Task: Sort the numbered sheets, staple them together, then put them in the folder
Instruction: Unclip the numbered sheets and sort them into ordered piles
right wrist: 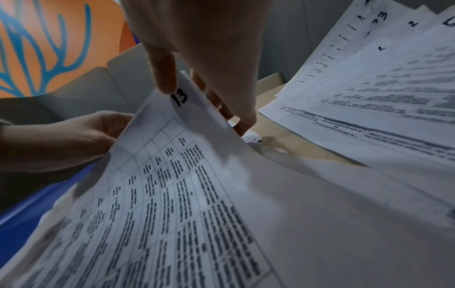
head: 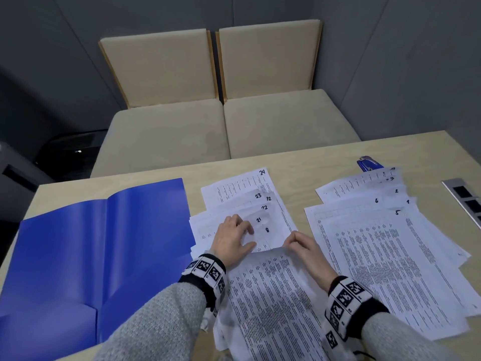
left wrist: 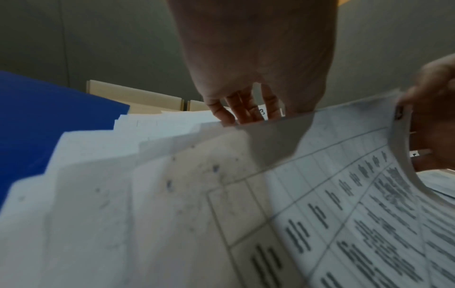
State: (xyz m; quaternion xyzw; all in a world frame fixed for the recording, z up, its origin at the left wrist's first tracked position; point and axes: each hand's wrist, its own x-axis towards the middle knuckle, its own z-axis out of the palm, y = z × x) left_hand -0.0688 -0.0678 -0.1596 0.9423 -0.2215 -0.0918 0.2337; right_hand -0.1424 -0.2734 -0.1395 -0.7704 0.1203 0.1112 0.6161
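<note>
Blue plastic, the folder (head: 86,256) lies open on the left of the table (head: 299,157); a fanned middle pile (head: 250,201) of numbered sheets sits just to its right, and a right pile (head: 385,246) lies beyond a gap, with the stapler (head: 368,164) poking out at that pile's far edge. From above, the left hand (head: 233,237) rests spread and flat on the middle pile, while the right hand (head: 303,246) pinches the far edge of a lifted sheet (head: 273,295). At the left wrist, straight fingers (left wrist: 246,109) press down behind the curling sheet's edge, holding nothing. At the right wrist, thumb and fingers (right wrist: 162,78) nip the sheet's corner, marked 13, raised off the table, with sheets 2 and 3 far right.
</note>
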